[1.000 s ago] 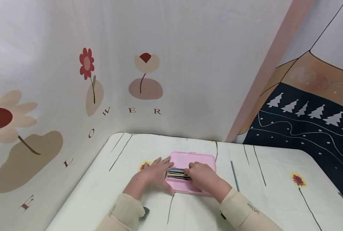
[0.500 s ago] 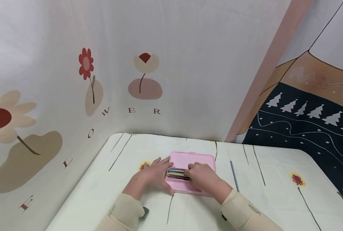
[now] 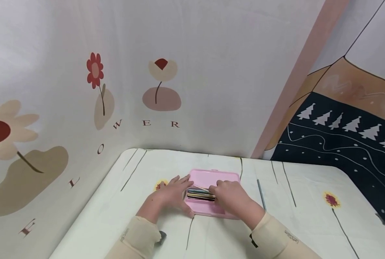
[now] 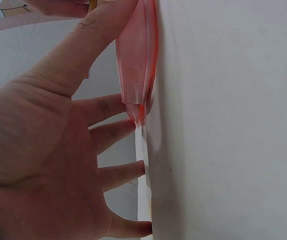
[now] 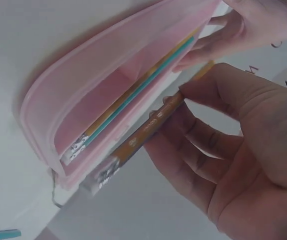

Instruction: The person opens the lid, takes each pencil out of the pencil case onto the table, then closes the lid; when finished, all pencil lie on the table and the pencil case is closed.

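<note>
An opened pink pencil case [image 3: 200, 208] lies on the table, its lid [image 3: 208, 175] laid back behind it. Inside are several pencils [image 3: 198, 196]; in the right wrist view a yellow pencil and a teal pencil [image 5: 143, 90] lie side by side. My left hand [image 3: 171, 196] is at the case's left end, fingers straight and spread, thumb along the front corner. With thumb and fingers my right hand [image 3: 232, 199] pinches a yellow pencil [image 5: 148, 126], its eraser end toward the case's right side. In the head view that hand covers part of the tray.
A teal pencil [image 3: 261, 194] lies alone to the right of the case. The white tablecloth [image 3: 309, 223] has printed flowers and stems. Fabric walls [image 3: 218, 90] stand behind the table and on its left.
A pencil now shows slanting up from the case at my right hand, which has shifted slightly relative to the case. My left hand stays in place. The head view has shifted slightly.
</note>
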Demonstrator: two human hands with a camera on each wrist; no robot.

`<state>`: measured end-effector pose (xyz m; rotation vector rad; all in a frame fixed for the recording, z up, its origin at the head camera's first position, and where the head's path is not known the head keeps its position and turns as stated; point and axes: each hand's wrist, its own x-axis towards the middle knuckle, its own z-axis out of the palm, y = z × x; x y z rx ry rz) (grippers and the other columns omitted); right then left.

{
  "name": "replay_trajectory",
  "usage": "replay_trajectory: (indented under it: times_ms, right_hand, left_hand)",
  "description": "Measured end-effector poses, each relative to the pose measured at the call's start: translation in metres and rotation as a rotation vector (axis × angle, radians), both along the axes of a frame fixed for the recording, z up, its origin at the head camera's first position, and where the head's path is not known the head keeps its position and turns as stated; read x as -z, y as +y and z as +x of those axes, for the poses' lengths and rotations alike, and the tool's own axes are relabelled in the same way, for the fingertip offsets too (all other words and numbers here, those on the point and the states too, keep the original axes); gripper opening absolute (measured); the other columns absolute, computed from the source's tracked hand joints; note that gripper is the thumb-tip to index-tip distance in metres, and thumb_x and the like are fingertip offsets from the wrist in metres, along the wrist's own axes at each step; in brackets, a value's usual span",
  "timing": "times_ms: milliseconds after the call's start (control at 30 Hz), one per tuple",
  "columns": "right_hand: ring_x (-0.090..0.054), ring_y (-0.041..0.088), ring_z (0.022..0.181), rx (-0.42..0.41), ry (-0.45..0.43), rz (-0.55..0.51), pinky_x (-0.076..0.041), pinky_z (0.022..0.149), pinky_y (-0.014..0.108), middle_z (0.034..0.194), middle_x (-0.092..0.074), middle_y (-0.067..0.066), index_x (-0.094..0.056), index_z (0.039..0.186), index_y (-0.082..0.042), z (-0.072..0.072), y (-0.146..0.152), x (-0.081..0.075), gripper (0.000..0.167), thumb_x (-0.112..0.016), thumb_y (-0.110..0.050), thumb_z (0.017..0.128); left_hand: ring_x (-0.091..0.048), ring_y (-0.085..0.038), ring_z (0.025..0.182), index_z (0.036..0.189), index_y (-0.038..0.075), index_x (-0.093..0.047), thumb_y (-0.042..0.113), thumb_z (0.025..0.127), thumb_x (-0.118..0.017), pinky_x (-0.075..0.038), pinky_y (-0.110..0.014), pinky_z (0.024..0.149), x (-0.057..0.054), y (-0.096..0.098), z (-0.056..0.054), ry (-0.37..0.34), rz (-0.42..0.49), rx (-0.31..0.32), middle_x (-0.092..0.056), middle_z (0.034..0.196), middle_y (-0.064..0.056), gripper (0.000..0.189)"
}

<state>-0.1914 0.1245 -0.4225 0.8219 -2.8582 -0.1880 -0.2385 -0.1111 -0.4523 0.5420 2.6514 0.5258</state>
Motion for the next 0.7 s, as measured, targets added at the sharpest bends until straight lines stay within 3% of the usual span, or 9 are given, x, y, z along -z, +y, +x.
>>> replay_trajectory:
  times_ms: [133, 400, 700]
  right_hand:
    - [-0.065, 0.017, 0.068, 0.076, -0.034, -0.102, -0.057, 0.059, 0.034, 0.080, -0.069, 0.003, -0.078, 0.103, -0.015, 0.000, 0.007, -0.002, 0.016, -0.085, -0.012, 0.089]
    - [-0.063, 0.015, 0.073, 0.315, -0.169, -0.272, -0.060, 0.069, 0.037, 0.088, -0.070, 0.004, -0.077, 0.118, -0.013, -0.005, 0.029, -0.010, 0.024, -0.079, -0.013, 0.095]
    - [-0.059, 0.014, 0.072, 0.443, -0.290, -0.432, -0.052, 0.062, 0.030, 0.094, -0.073, 0.008, -0.073, 0.132, -0.004, -0.006, 0.075, -0.009, 0.032, -0.071, -0.012, 0.101]
  left_hand:
    - [-0.016, -0.036, 0.169, 0.164, 0.026, -0.045, 0.059, 0.065, -0.098, -0.013, -0.083, 0.126, 0.000, 0.000, 0.000, -0.001, -0.001, -0.003, -0.024, 0.181, 0.004, 0.117]
    - [-0.016, -0.036, 0.170, 0.164, 0.026, -0.045, 0.059, 0.065, -0.098, -0.013, -0.082, 0.127, -0.001, 0.002, 0.000, -0.012, -0.007, -0.016, -0.025, 0.181, 0.004, 0.117]
    - [-0.015, -0.035, 0.170, 0.164, 0.027, -0.044, 0.059, 0.066, -0.098, -0.012, -0.081, 0.128, 0.000, 0.001, -0.001, -0.018, -0.005, -0.017, -0.024, 0.181, 0.004, 0.117]
